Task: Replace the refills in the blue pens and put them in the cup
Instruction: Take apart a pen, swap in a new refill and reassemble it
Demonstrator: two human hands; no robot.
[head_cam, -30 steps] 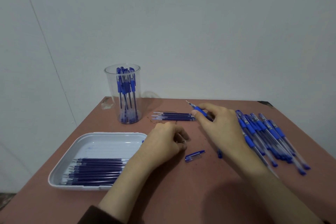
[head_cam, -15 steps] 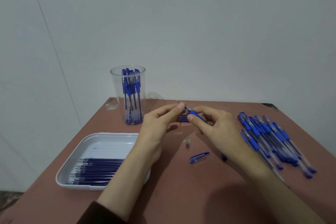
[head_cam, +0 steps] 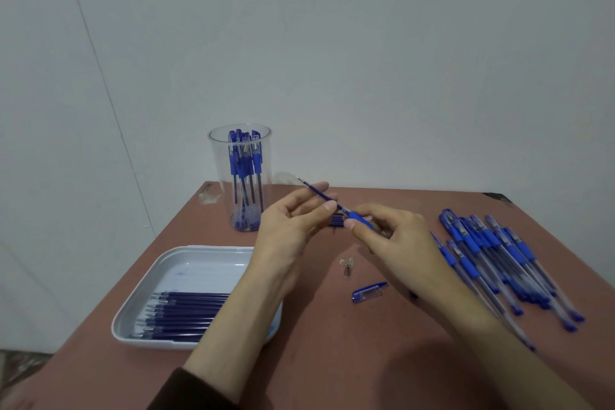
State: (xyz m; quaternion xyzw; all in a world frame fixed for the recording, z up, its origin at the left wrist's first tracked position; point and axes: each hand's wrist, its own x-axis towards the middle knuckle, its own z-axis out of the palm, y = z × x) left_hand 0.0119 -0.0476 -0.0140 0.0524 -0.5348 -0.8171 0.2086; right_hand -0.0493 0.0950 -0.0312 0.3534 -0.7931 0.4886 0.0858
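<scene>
Refill [head_cam: 316, 191] up in the air above the middle of the counter [head_cam: 332, 359], metal tip pointing up and away toward the wall, lower end running into the pen [head_cam: 357, 218] at its blue grip. The left hand [head_cam: 289, 230] pinches the refill between thumb and fingertips. The right hand [head_cam: 399, 236] is curled round the pen at the grip, and the rest of the barrel is hidden inside the fingers. Both hands are off the counter, and a small refill bundle [head_cam: 336, 220] peeks out just behind them. Back left stands the clear cup [head_cam: 239, 176], upright near the far edge, with a cluster of blue pens [head_cam: 246, 163] standing inside. Closer in on the left, the white tray [head_cam: 199, 248] holds a row of spare refills [head_cam: 186, 313] lying side by side along its near side, and the left forearm crosses over its right corner. Below the hands a small tip piece [head_cam: 347, 265] lies on the counter, with a loose blue cap [head_cam: 369, 291] a little nearer. Over on the right, a pile of pens [head_cam: 499, 260] lies fanned out, blue grips toward the back.
</scene>
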